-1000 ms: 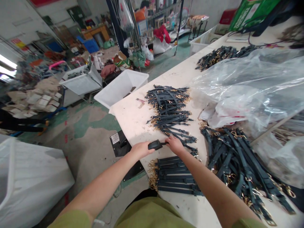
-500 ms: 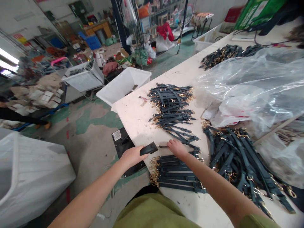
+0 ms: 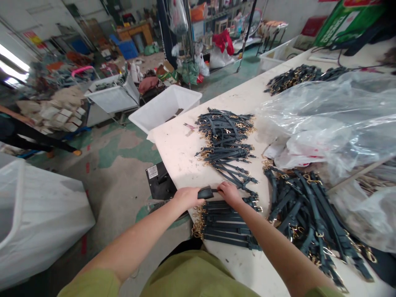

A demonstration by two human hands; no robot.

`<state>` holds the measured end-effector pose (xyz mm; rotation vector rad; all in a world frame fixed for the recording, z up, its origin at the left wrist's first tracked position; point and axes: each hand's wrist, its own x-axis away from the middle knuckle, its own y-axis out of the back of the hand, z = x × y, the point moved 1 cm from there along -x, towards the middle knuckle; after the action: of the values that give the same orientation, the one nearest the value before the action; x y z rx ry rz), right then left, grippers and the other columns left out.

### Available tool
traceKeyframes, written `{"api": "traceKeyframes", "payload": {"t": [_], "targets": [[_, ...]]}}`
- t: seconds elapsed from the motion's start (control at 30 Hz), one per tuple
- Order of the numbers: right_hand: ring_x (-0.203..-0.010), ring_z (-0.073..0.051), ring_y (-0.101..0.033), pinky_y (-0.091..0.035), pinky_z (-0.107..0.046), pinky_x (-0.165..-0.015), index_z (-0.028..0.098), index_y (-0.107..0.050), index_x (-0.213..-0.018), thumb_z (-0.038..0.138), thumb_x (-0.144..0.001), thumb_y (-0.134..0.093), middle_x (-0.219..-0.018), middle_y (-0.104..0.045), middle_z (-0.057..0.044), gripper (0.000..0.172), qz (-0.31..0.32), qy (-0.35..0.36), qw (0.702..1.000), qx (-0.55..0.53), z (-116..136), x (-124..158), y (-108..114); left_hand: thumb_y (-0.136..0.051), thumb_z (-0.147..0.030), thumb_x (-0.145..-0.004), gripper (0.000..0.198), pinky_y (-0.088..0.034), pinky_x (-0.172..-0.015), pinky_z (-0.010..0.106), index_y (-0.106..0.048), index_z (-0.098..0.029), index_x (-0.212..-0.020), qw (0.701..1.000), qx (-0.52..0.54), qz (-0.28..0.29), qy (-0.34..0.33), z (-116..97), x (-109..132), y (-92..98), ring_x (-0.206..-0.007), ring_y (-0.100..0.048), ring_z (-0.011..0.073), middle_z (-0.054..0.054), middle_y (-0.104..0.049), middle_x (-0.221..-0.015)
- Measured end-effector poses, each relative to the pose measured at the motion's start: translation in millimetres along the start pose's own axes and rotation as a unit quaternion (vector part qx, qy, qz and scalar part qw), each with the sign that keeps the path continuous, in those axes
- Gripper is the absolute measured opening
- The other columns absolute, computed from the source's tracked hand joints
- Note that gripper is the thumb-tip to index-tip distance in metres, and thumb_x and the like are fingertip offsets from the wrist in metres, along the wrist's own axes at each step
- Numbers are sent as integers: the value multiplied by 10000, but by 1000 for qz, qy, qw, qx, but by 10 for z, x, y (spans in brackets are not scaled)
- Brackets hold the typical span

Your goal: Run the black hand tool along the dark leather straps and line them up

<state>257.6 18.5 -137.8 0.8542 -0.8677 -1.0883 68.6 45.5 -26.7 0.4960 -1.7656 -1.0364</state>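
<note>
My left hand [image 3: 188, 198] is wrapped round a black block-like object [image 3: 205, 192], whose exact kind I cannot make out. Its far end meets a short dark strap end [image 3: 215, 190], which my right hand [image 3: 228, 193] pinches. Most of that strap is hidden under the fingers. Just below both hands, a row of dark straps with gold clasps [image 3: 229, 225] lies side by side on the white table [image 3: 173, 144]. Beyond the hands is a tangled stack of similar straps [image 3: 227, 128].
A larger heap of dark straps [image 3: 306, 206] lies to the right, near clear plastic sheeting [image 3: 334, 111]. White bins [image 3: 163, 103] stand past the table's left edge. A black device [image 3: 161, 181] sits beside the table. At far left, a person [image 3: 27, 132] is walking.
My left hand has moved right with the black object, closing the gap to the strap end. My right hand stays nearly in place. The person at far left has come further into view.
</note>
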Motion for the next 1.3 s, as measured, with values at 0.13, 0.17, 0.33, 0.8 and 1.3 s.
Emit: {"api": "traceKeyframes", "payload": {"t": [0.13, 0.17, 0.33, 0.8, 1.3], "targets": [[-928, -170, -471, -309, -264, -809, 205, -604, -916, 240, -819, -462, -943, -556, -48, 176, 9, -18, 1000, -1, -14, 6, 7, -447, -599, -682, 493, -453, -707, 297, -573, -278, -1035, 1000, -4, 10, 15, -29, -55, 62, -865, -597, 226, 39, -653, -956], [-934, -171, -469, -308, -266, -809, 207, -602, -921, 241, -819, -461, -948, -554, -48, 177, 12, -20, 1000, -1, -14, 14, 13, -448, -607, -677, 504, -452, -707, 294, -571, -281, -1041, 1000, -1, 15, 18, -18, -51, 78, -876, -595, 228, 37, -650, -969], [-954, -211, -454, -294, -316, -817, 213, -570, -980, 408, -793, -495, -974, -536, -68, 280, -8, -30, 999, 22, 114, 46, 54, -389, -602, -727, 526, -434, -744, 275, -531, -281, -1118, 998, 22, -8, 59, 254, 197, 141, -934, -579, 217, 38, -624, -1056], [-934, -168, -462, -314, -248, -790, 228, -590, -981, 344, -834, -448, -954, -529, -49, 235, 40, -2, 999, 3, 308, -55, -6, -404, -568, -739, 484, -417, -665, 250, -486, -319, -1146, 987, 96, -4, 127, 569, 828, -59, -900, -595, 212, 21, -638, -1023], [-930, -160, -457, -313, -257, -836, 202, -556, -1033, 177, -820, -427, -989, -519, -57, 250, 70, 77, 995, 1, 339, -21, -4, -418, -560, -735, 483, -407, -651, 230, -489, -315, -1146, 987, 113, -6, 113, 518, 876, -86, -915, -588, 204, 18, -633, -1029]]}}
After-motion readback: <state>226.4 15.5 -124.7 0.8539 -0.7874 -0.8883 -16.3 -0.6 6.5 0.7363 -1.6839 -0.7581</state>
